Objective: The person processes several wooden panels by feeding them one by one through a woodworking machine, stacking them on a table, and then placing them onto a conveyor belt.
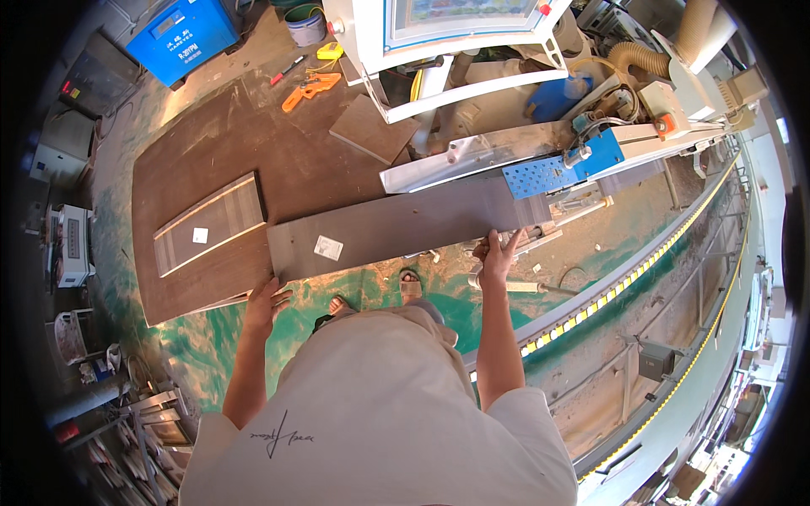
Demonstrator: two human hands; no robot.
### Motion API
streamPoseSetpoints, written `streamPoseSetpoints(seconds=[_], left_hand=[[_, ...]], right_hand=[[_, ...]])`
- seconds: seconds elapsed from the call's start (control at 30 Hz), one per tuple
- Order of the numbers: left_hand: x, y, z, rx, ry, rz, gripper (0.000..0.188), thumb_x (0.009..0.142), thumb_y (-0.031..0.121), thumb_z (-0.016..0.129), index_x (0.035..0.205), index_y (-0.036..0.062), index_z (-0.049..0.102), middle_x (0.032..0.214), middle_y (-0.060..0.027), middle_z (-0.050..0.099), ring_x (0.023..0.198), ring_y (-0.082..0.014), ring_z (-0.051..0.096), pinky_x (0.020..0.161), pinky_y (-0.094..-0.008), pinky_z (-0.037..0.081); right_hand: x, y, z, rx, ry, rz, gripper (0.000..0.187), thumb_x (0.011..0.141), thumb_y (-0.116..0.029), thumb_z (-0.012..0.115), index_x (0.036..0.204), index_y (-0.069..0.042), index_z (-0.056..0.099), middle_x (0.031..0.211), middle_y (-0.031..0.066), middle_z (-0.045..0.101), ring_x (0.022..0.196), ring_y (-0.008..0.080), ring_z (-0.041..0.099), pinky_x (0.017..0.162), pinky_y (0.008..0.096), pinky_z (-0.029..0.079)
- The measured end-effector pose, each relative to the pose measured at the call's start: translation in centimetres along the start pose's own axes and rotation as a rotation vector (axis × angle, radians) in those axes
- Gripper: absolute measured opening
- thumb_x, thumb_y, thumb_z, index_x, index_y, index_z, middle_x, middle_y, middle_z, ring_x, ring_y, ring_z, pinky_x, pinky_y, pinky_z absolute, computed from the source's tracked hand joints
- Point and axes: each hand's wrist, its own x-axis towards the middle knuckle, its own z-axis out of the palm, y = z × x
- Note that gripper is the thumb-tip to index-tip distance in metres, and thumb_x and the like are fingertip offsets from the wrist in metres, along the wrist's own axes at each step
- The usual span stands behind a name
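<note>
A long grey-brown board point(396, 221) with a pale label near its left end stretches across in front of me. Its right end lies under a blue perforated plate point(540, 175) on a machine. At the board's near left corner is my left hand point(265, 302), its fingers curled at the edge. My right hand point(498, 255) grips the near edge close to the right end, fingertips at the rim. What the undersides of both hands do is partly hidden. A shorter striped panel point(211, 223) with a small white label rests left of the long board.
Beneath the panels is a large brown sheet point(295, 160), bearing an orange tool point(310, 90), a yellow tape measure point(330, 51) and a loose brown board point(373, 128). A white-framed screen point(468, 25) stands beyond. On the right runs a conveyor rail point(607, 291) with yellow markings.
</note>
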Motion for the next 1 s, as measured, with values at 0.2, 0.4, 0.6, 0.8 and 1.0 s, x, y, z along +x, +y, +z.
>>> streamPoseSetpoints(seconds=[0.2, 0.4, 0.6, 0.8, 1.0], left_hand=[[-0.8, -0.6, 0.4, 0.364, -0.117, 0.063, 0.058, 0.088, 0.016, 0.074, 0.137, -0.0028, 0.050, 0.107, -0.0107, 0.064, 0.093, -0.0183, 0.068, 0.079, -0.0315, 0.055], [-2.2, -0.2, 0.2, 0.887, -0.036, 0.333, 0.078, 0.080, 0.012, 0.079, 0.148, 0.0027, 0.041, 0.117, -0.0154, 0.065, 0.100, -0.0284, 0.067, 0.085, -0.0380, 0.055], [-2.9, 1.0, 1.9, 1.324, 0.123, 0.697, 0.088, 0.073, 0.010, 0.081, 0.151, 0.0104, 0.040, 0.148, -0.0183, 0.044, 0.136, -0.0396, 0.044, 0.111, -0.0464, 0.041], [-2.8, 1.2, 1.9, 1.476, 0.101, 0.795, 0.083, 0.074, 0.013, 0.080, 0.148, 0.0144, 0.044, 0.151, -0.0190, 0.040, 0.139, -0.0406, 0.040, 0.110, -0.0474, 0.043], [-2.5, 1.9, 4.4, 1.532, 0.040, 0.757, 0.080, 0.072, 0.013, 0.081, 0.145, 0.0134, 0.047, 0.152, -0.0197, 0.038, 0.139, -0.0422, 0.039, 0.110, -0.0488, 0.043]], right_hand=[[1.9, -0.5, 0.8, -0.109, -0.054, 0.014, 0.086, 0.103, -0.017, 0.059, 0.163, -0.021, -0.002, 0.073, 0.0062, 0.057, 0.058, 0.0152, 0.055, 0.056, 0.0329, 0.049], [2.1, -0.5, 0.9, -0.158, -0.041, -0.032, 0.087, 0.102, -0.017, 0.060, 0.163, -0.018, -0.002, 0.072, 0.0065, 0.058, 0.058, 0.0138, 0.055, 0.055, 0.0308, 0.049], [2.5, 0.3, 0.9, -0.148, -0.012, -0.100, 0.087, 0.102, -0.015, 0.060, 0.163, -0.016, -0.002, 0.069, 0.0056, 0.057, 0.056, 0.0139, 0.056, 0.055, 0.0305, 0.049], [2.5, -0.3, 0.2, -0.084, -0.071, -0.025, 0.088, 0.102, -0.012, 0.058, 0.163, -0.020, -0.005, 0.071, 0.0054, 0.058, 0.059, 0.0138, 0.057, 0.056, 0.0312, 0.051], [3.9, -2.2, -0.7, -0.055, -0.060, 0.016, 0.089, 0.102, -0.010, 0.058, 0.163, -0.021, -0.007, 0.074, 0.0064, 0.059, 0.062, 0.0142, 0.058, 0.057, 0.0312, 0.052]])
